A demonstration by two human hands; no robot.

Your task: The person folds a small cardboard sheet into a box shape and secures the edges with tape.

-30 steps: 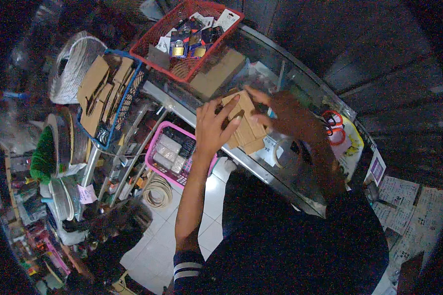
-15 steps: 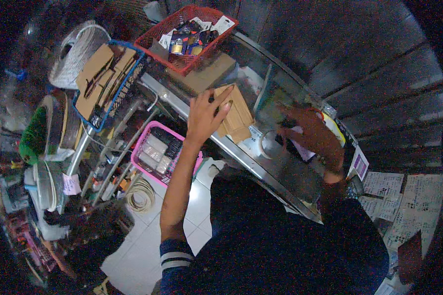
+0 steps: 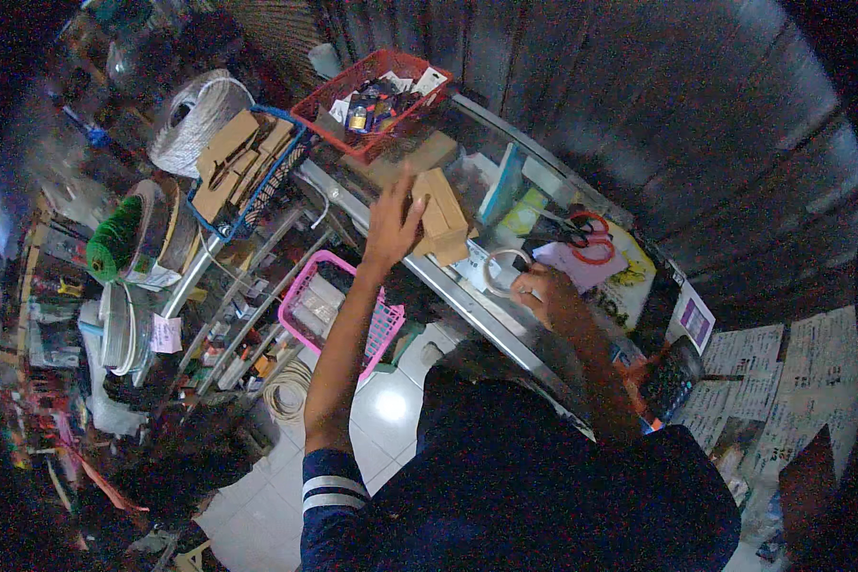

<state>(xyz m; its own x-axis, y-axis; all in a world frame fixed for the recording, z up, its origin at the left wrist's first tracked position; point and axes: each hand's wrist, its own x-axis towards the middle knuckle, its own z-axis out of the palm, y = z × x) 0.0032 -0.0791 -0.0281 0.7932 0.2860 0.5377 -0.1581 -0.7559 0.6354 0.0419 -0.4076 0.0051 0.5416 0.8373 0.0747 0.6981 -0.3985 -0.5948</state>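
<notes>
1. The small cardboard box (image 3: 445, 219) is met along its left side by the left hand (image 3: 391, 227), whose fingers are spread; whether firm pressure is applied cannot be told. If the touch is only light, the box could be skidded across the glass counter (image 3: 555, 362).
2. The pale ring-shaped roll (image 3: 493, 274) is reached by the curled fingers of the right hand (image 3: 541, 292), at the roll's near right edge; whether it is pinched cannot be told. Should it be caught loosely, it could be tipped or rolled away.
3. The red-handled scissors (image 3: 596, 250) are left lying just beyond the right hand, so they could be knocked by a wide sweep.
4. Counted: one small box, one roll, one pair of scissors; one red basket (image 3: 360, 153) beyond the left hand; one pink basket (image 3: 385, 329) below it, beside the forearm; one calculator (image 3: 677, 377) right of the right hand. At least one padlock (image 3: 357, 121) is seen in the red basket; the others cannot be counted reliably.
</notes>
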